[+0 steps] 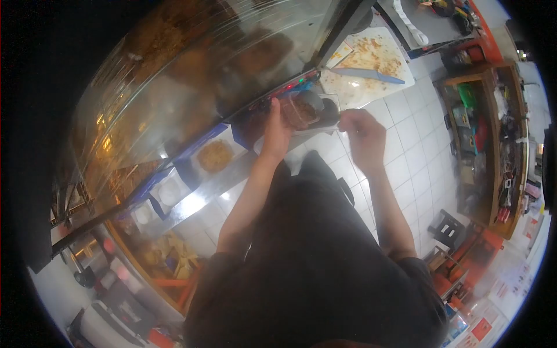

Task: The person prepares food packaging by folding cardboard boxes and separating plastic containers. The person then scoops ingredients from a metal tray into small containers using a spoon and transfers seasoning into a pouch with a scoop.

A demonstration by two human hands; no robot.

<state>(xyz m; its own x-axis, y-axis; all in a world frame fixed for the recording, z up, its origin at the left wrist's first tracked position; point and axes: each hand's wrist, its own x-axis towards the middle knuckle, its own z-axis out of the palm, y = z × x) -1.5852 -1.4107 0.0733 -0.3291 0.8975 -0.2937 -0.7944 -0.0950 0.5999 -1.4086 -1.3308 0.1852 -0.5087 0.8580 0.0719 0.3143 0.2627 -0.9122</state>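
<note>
Clasps a clear tub [302, 112] in the left hand [279, 132], with the right hand [365, 134] beside it (cannot tell if pinching anything); likely light, flexible, best gripped by its walls.

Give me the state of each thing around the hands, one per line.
left hand: closed around the clear container
clear container: held, brown contents inside
right hand: fingers curled; whether it grips anything is unclear
knife: lying flat on the cutting board
cutting board: soiled with food scraps
blue-edged tray: holding yellowish food
glass panel: marked with pale streaks
</note>
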